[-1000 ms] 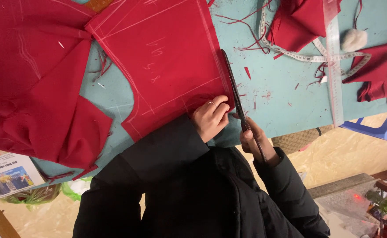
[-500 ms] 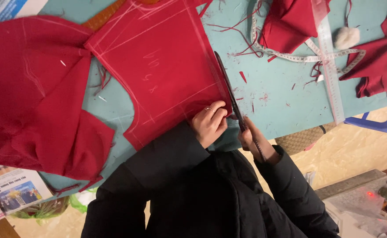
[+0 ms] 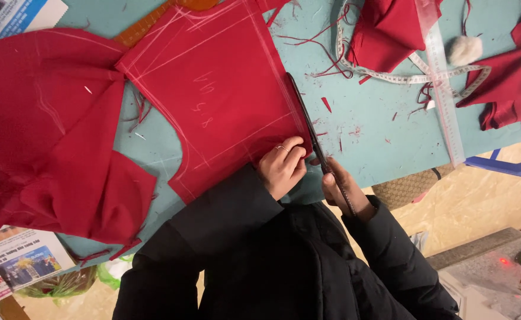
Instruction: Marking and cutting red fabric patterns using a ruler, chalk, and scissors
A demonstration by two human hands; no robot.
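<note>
Cutting appears underway: scissors (image 3: 314,142) are gripped in the right hand (image 3: 343,189), beside the left hand (image 3: 281,169) pressed curled on the red cloth (image 3: 219,101); steady edge-following seems called for.

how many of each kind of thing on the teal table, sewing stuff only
red fabric pieces: 4 (chalk-marked panel, big folded piece, bundle, piece at the right edge)
scissors: 1, in the right hand, beside the left hand
clear ruler: 1
tape measure: 1
white fluffy ball: 1
total: 8
</note>
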